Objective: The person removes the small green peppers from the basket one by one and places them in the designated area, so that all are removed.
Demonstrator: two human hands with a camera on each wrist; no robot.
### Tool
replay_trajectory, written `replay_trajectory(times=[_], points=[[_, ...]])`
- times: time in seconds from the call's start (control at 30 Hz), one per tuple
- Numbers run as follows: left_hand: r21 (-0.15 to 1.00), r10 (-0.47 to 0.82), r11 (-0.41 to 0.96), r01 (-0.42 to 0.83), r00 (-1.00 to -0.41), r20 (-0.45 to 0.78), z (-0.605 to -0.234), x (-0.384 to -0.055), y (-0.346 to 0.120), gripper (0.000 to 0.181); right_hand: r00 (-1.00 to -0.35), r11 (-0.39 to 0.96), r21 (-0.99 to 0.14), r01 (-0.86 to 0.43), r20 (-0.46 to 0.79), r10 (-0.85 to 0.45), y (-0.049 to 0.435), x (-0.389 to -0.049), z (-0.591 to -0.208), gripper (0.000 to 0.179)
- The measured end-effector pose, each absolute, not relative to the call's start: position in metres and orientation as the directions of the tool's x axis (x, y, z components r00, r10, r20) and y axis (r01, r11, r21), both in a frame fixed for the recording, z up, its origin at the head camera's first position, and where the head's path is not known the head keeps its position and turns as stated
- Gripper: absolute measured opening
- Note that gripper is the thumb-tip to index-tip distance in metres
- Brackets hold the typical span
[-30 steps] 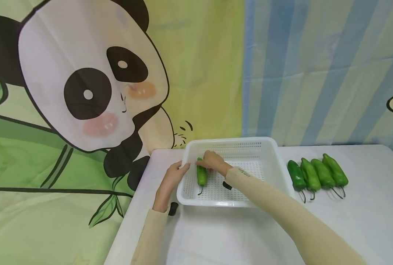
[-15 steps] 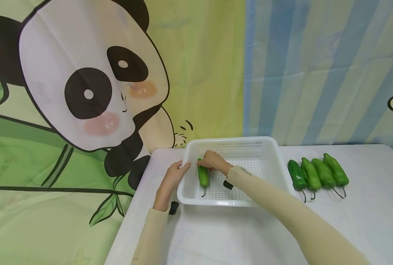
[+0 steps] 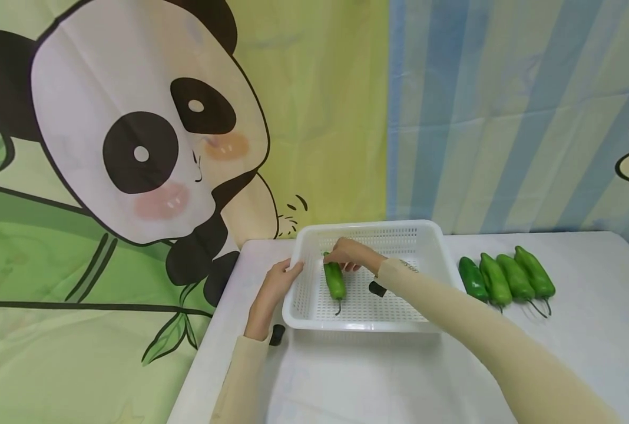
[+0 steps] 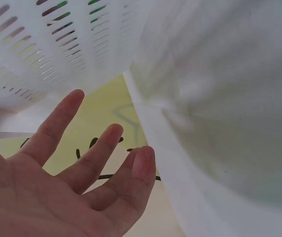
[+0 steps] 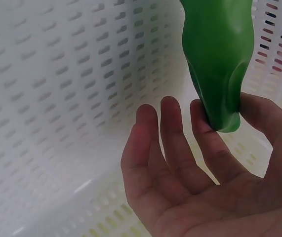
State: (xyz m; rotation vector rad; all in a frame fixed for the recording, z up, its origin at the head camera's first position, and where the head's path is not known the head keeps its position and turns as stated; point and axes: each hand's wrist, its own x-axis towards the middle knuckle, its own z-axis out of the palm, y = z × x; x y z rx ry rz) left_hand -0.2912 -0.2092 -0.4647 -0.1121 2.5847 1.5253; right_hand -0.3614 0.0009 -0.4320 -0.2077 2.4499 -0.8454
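Observation:
In the head view, my right hand [image 3: 348,254] is inside the white plastic basket [image 3: 362,325], above its left part. Its thumb and index finger pinch the blunt lower end of a green pepper [image 3: 335,284]; the stem points toward me. The right wrist view shows this pepper [image 5: 219,54] close up, with the other fingers [image 5: 171,128] held apart from it. My left hand [image 3: 278,281] is at the basket's left rim, thumb against it. In the left wrist view, that hand [image 4: 81,182] has loosely spread fingers outside the slotted basket wall [image 4: 99,54].
Several green peppers [image 3: 516,278] lie side by side on the white table [image 3: 590,330], right of the basket. Behind the table hangs a curtain [image 3: 320,118] with a panda print and blue stripes. Black wrist-camera pieces [image 3: 378,288] sit by the sleeves.
My right hand has shifted right inside the basket, and the pinched pepper has moved right with it, tilting slightly. The left hand has stayed at the rim.

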Motion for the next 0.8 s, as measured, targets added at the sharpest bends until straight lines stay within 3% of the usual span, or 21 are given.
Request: replay_trajectory(times=[0.47,0.8], points=[[0.871,0.003,0.471,-0.137,-0.988,-0.157,-0.466,-0.292,-0.208,0.052,-0.805,0.771,-0.637,0.005,-0.460,-0.375,0.058,-0.350,-0.408,0.035],[0.876,0.007,0.463,-0.138,-0.987,-0.159,-0.465,-0.291,-0.208,0.051,-0.765,0.728,-0.683,0.067,-0.503,-0.401,0.089,-0.342,-0.400,0.054]])
